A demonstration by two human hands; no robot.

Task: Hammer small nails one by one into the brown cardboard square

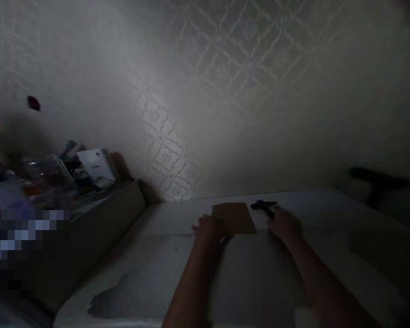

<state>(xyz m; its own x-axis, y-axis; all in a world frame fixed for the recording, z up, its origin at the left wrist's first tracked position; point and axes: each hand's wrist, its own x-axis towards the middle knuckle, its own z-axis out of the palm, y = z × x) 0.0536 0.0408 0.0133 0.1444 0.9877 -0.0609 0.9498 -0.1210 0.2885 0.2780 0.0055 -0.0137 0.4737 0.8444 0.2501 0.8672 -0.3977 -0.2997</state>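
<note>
In the dim head view a flat brown square piece point(235, 218) lies on the white surface point(157, 269) near the wall. My left hand point(207, 226) is at the left edge of the brown piece; how its fingers meet it is too dark to tell. To the right of the piece, my right hand point(283, 222) has its fingers closed on the handle of a dark tool point(264, 206). The tool's head points left, just beyond the piece's upper right corner.
At the left stands a dark cabinet point(105, 223) topped with a white box point(97, 165), a clear container point(51, 175) and other clutter. A patterned wall point(225, 114) rises behind. A dark object point(379, 180) is at the far right.
</note>
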